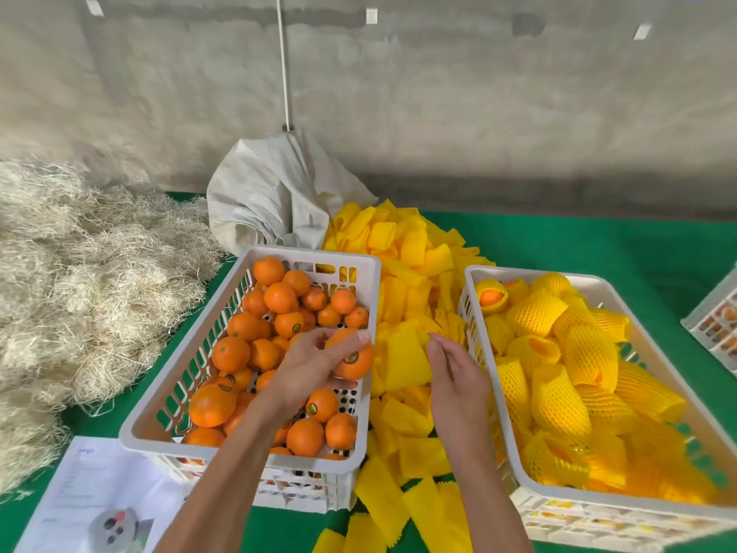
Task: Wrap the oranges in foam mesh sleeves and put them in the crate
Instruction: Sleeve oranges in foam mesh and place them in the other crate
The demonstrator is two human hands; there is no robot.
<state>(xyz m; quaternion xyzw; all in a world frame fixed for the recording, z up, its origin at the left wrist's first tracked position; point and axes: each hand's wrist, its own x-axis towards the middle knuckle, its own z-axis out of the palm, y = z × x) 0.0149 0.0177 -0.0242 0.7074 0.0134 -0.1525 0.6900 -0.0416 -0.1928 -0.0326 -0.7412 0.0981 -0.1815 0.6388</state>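
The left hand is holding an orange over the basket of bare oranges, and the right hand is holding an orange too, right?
Not quite. The head view shows the left hand holding an orange over the basket of bare oranges, but the right hand pinches a yellow foam sleeve, not an orange.

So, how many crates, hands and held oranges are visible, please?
White crates: 3 (bare oranges, wrapped oranges, one cut off at the right edge)
Hands: 2 (left hand, right hand)
Held orange: 1
Total: 6
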